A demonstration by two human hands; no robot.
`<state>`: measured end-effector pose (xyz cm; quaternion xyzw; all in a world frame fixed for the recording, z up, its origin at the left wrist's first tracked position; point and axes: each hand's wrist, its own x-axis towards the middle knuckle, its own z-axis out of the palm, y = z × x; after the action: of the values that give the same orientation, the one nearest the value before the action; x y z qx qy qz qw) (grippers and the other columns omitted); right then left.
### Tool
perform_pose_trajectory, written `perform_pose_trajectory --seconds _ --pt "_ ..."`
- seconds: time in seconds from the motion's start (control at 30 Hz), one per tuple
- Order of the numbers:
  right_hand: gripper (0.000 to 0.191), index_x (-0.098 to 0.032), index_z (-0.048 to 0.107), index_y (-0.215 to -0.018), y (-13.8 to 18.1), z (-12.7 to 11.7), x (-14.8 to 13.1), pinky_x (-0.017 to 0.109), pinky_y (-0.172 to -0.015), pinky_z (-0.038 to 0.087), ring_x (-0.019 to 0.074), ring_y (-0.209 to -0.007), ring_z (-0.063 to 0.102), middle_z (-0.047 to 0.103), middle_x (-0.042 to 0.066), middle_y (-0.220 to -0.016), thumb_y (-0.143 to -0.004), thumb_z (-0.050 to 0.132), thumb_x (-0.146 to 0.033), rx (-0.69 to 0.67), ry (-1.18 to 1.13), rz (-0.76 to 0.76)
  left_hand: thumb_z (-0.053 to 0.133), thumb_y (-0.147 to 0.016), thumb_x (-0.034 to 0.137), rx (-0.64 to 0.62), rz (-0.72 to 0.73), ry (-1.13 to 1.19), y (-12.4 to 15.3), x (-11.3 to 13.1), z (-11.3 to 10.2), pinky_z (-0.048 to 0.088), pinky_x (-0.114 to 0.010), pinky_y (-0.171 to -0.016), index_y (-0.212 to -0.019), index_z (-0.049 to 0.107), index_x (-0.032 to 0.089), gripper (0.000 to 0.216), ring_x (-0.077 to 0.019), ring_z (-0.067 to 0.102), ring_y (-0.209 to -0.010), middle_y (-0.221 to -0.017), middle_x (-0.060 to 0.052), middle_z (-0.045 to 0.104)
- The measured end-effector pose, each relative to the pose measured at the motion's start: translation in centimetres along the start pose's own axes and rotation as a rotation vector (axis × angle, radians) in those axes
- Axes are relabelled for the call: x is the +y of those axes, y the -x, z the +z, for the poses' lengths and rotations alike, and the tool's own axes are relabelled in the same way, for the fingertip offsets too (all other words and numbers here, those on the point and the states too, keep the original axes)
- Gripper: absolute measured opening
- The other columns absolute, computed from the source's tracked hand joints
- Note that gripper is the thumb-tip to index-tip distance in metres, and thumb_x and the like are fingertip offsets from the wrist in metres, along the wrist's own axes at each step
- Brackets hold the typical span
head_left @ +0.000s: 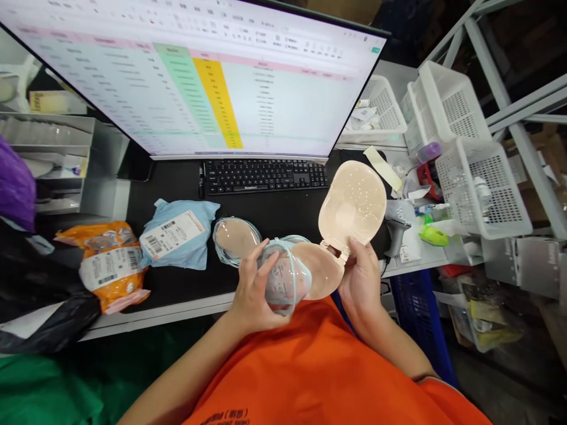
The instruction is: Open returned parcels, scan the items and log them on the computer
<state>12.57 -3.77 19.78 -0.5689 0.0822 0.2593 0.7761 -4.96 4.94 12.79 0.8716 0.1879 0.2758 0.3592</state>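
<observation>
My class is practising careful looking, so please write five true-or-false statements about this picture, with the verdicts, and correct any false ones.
1. The right hand holds the open beige case. True.
2. The orange parcel lies to the right of the blue parcel. False: it lies to the left of it.
3. The left hand holds a clear pouch with a light-blue edge. True.
4. The monitor is dark. False: it is lit and shows a table with coloured columns.
5. The keyboard is white. False: it is black.
</observation>
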Motion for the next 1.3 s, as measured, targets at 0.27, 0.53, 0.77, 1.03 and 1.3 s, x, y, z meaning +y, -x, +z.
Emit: perform_pose_trajectory --seconds 0.27,0.53,0.77,1.03,1.3 --pt "0.041 -0.024 0.065 -0.118 0.3 -0.1 -0.4 0.029 -0.069 0.053 0.0135 -0.071 0.064 0.073 -0.001 -0.089 -0.078 0.072 -0.028 -0.049 0.011 0.002 0.081 -0.055 0.033 0.038 0.02 -0.003 0.1 -0.2 0.4 0.036 -0.066 -0.11 -0.154 0.026 0.025 0.114 -0.0476 0.034 -0.142 -0.157 -0.021 0.028" --pt "0.047 -0.026 0.062 -0.124 0.4 0.1 -0.6 0.028 -0.063 0.054 0.014 -0.07 0.065 0.074 -0.001 -0.095 -0.078 0.074 -0.029 -0.037 -0.017 0.05 0.083 -0.054 0.037 0.06 0.027 -0.025 0.1 -0.1 0.5 0.037 -0.066 -0.109 -0.155 0.025 0.027 0.117 -0.0479 0.035 -0.142 -0.158 -0.02 0.027" --pt "0.044 -0.024 0.065 -0.117 0.1 0.1 -0.7 0.036 -0.078 0.059 0.0178 -0.08 0.069 0.074 0.0 -0.101 -0.075 0.075 -0.031 0.048 0.004 0.098 0.085 -0.053 0.037 0.071 0.065 -0.026 0.2 0.1 0.4 0.037 -0.066 -0.108 -0.156 0.026 0.027 0.119 -0.0484 0.036 -0.141 -0.159 -0.02 0.026" --pt "0.041 -0.019 0.068 -0.112 -0.9 -0.2 -0.5 0.038 -0.085 0.059 0.0227 -0.093 0.071 0.075 0.004 -0.102 -0.072 0.075 -0.029 0.058 0.029 0.153 0.084 -0.051 0.037 0.061 0.075 -0.054 0.2 0.5 0.1 0.039 -0.065 -0.106 -0.155 0.026 0.031 0.119 -0.0475 0.038 -0.139 -0.161 -0.017 0.024" --pt "0.046 -0.018 0.066 -0.118 -2.2 -0.6 0.6 0.04 -0.089 0.057 0.0236 -0.1 0.07 0.074 0.008 -0.111 -0.074 0.073 -0.028 0.048 -0.011 0.182 0.085 -0.051 0.04 0.006 0.039 -0.064 0.4 0.1 0.2 0.038 -0.066 -0.107 -0.154 0.024 0.033 0.12 -0.0482 0.037 -0.14 -0.163 -0.016 0.021"
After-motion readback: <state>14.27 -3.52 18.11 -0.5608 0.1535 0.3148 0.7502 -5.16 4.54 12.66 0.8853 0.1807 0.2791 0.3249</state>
